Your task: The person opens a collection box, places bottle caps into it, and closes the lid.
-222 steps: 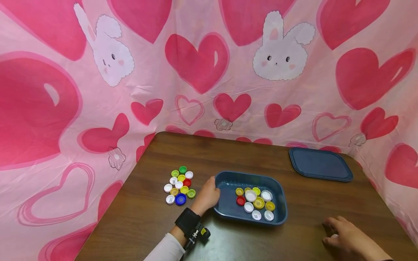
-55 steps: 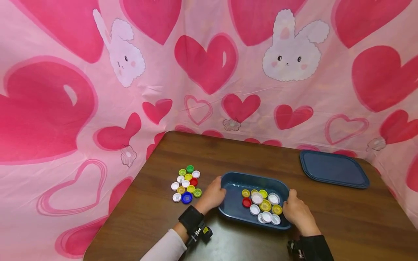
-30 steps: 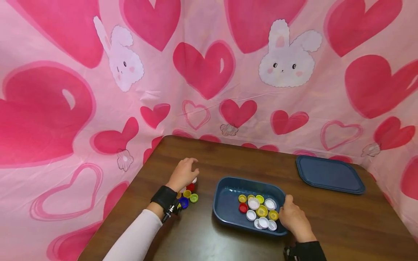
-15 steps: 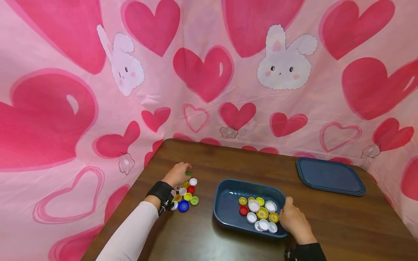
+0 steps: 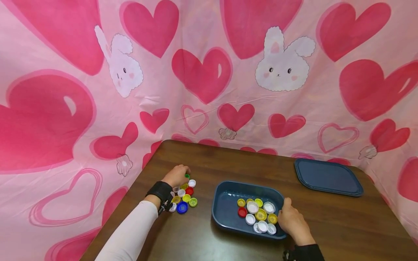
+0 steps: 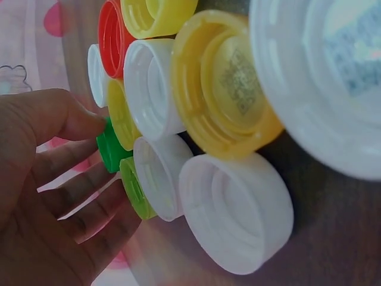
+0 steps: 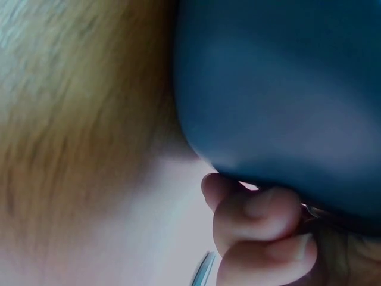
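My left hand is over the far end of a group of plastic bottle caps on the left of the table. In the left wrist view its thumb and forefinger pinch a green bottle cap at the group's edge. Beside it are a lime cap, white caps and a red cap. My right hand grips the right end of a dark blue tray, its fingers curled at the wall in the right wrist view. White, yellow and red caps lie in the tray's right half.
A flat dark blue lid-like panel lies at the back right of the brown table. A blue cap sits at the near side of the left group. A pink heart-patterned cloth hangs behind.
The right hand came from the table's right side to the tray, where another white cap now lies. My left hand let go of the tray's left end and moved left to the green cap.
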The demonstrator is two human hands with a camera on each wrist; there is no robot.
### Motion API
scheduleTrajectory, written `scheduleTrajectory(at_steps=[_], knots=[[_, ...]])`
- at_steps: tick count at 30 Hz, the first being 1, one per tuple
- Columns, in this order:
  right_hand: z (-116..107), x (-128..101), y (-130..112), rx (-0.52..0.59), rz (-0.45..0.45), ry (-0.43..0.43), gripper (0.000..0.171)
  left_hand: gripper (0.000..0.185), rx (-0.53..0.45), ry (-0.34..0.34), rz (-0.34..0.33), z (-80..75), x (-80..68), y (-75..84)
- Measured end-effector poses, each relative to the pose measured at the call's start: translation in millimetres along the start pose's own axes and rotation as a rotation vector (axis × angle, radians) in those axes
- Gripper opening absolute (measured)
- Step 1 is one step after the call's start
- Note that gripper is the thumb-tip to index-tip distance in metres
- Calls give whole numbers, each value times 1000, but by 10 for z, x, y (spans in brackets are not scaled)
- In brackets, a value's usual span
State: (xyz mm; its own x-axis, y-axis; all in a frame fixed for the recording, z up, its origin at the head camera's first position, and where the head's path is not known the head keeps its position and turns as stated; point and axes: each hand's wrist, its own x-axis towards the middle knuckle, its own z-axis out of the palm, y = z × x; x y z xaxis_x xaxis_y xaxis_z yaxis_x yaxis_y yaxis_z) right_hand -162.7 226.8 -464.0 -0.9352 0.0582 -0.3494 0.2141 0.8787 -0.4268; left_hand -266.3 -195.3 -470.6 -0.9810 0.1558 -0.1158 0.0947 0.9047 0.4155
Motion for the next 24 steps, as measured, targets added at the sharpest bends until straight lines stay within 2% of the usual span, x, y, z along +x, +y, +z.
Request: scheduleTrajectory(at_steps=[13,20,24], knots=[[3,12,-3,4,-7,16,43,29,78,-8,18,-31,46,40],[-4,10,0,3,0,14,41,24,51,33,39,-26,95,-26],[5,6,8,3,-9,28,39,24,38,66,58,-56,66,43]])
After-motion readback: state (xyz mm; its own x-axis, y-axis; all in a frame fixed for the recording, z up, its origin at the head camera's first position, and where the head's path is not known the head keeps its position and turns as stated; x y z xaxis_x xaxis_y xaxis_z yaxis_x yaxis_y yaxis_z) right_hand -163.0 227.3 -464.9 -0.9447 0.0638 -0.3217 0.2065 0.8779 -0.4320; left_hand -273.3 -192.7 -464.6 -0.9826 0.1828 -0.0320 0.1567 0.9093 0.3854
